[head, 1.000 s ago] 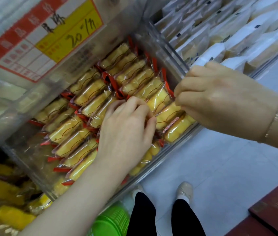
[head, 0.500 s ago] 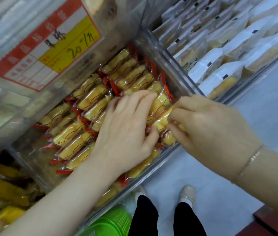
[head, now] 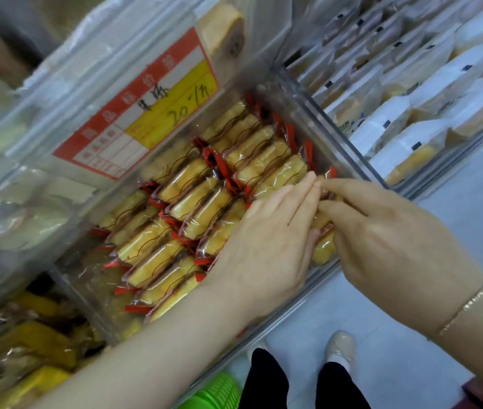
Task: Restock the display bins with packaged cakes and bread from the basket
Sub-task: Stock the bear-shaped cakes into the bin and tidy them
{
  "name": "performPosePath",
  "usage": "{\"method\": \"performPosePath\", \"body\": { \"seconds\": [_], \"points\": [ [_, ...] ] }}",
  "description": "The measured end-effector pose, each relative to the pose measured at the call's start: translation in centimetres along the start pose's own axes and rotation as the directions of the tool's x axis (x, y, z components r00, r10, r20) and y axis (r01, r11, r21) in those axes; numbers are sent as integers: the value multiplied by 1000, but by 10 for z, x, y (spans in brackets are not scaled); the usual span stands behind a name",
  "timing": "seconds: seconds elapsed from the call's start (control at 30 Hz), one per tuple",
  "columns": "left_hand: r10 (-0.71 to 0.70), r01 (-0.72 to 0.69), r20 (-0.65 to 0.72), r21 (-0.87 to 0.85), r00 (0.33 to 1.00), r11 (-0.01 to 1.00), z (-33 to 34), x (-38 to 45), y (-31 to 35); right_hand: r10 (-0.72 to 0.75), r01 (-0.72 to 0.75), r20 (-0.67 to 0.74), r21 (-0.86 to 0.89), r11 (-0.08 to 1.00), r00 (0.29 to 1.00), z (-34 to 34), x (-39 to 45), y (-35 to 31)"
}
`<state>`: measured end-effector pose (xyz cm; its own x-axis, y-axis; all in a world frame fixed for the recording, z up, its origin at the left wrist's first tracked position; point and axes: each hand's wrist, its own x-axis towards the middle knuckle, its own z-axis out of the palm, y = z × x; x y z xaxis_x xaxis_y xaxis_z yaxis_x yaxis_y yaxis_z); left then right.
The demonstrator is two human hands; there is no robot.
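A red and white price tag [head: 136,113] is fixed on the front of the clear bin [head: 317,113]. On its yellow field there is handwriting: the number "20" and a slash with one more sign. The printed characters on the tag are too blurred to read.

The green basket [head: 219,392] is cut off at the bottom edge; price label [head: 142,110] writing blurred.

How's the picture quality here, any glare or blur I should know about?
Head view: bright even shop light, no hard shadows; white glare streaks on the clear bin wall and the cake wrappers; the price label and the upper left shelf are smeared by motion blur; the left hand and right hand are fairly sharp; wide-angle bending at the edges.
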<state>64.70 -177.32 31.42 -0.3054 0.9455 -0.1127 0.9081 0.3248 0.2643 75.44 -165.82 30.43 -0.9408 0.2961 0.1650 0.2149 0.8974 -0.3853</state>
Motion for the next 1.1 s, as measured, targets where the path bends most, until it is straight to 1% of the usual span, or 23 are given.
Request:
{"method": "performPosePath", "body": {
  "seconds": [0.07, 0.13, 0.17, 0.23, 0.33, 0.4, 0.43, 0.47, 0.5, 0.53, 0.57, 0.6, 0.63, 0.67, 0.7, 0.8, 0.87, 0.93, 1.0, 1.1],
  "points": [
    [-65, 63, -33, -56, 997, 996, -3, -11, -2, -95, 95, 2, -55, 994, 995, 5, 7, -1],
    [-109, 107, -41, -39, 993, 993, -1, -26, -5, -185, 192, 79, -91, 977, 980, 13, 7, 2],
    [-117, 117, -27, -21, 993, 993, 1, -32, -5, -205, 217, 113, -98, 971, 972, 16, 7, 4],
    [-114, 114, 3, -3, 993, 993, 8, -37, 0, -196, 209, 132, -96, 973, 972, 17, 7, 9],
    [-89, 91, 37, -61, 995, 994, 15, -34, 6, -148, 155, 82, -90, 984, 986, 17, 14, 5],
    [-74, 76, 30, -107, 997, 991, 11, -36, 2, -135, 139, 53, -88, 986, 989, 15, 20, -3],
    [-81, 81, 4, -121, 997, 989, 7, -39, -3, -119, 121, 32, -63, 991, 992, 12, 25, -6],
    [-108, 102, -43, -122, 993, 987, 2, -44, -8, -108, 109, 19, -34, 994, 994, 8, 31, -9],
    [-165, 152, -114, -116, 980, 982, -1, -49, -14, -109, 110, 16, -6, 994, 994, 5, 39, -11],
    [-251, 232, -192, -117, 949, 966, -3, -54, -20, -122, 122, 31, 21, 992, 992, 2, 47, -12],
    [-346, 324, -241, -126, 907, 938, -6, -57, -27, -140, 137, 71, 47, 989, 988, 1, 55, -13],
    [-423, 402, -243, -132, 873, 906, -8, -58, -34, -165, 158, 141, 60, 986, 976, 2, 63, -14],
    [-470, 450, -214, -137, 856, 882, -11, -57, -39, -191, 183, 219, 56, 982, 957, 4, 70, -15],
    [-481, 462, -181, -139, 858, 876, -12, -56, -44, -209, 204, 278, 48, 978, 938, 7, 77, -14],
    [-468, 450, -160, -137, 869, 882, -13, -52, -47, -215, 208, 304, 54, 977, 928, 11, 81, -14],
    [-421, 410, -156, -100, 893, 906, -7, -34, -46, -210, 193, 278, 85, 977, 937, 22, 83, -12],
    [-423, 419, -178, -61, 889, 906, 1, -27, -43, -211, 198, 262, 77, 977, 942, 29, 77, -9],
    [-397, 396, -212, -51, 893, 917, 6, -27, -45, -212, 197, 247, 83, 977, 946, 30, 75, -5],
    [-313, 309, -212, -53, 926, 950, 9, -34, -55, -194, 176, 227, 97, 980, 955, 29, 78, -3],
    [-153, 152, -141, -16, 978, 988, 7, -42, -72, -190, 182, 223, 57, 982, 956, 33, 80, -4]
  ]
}}
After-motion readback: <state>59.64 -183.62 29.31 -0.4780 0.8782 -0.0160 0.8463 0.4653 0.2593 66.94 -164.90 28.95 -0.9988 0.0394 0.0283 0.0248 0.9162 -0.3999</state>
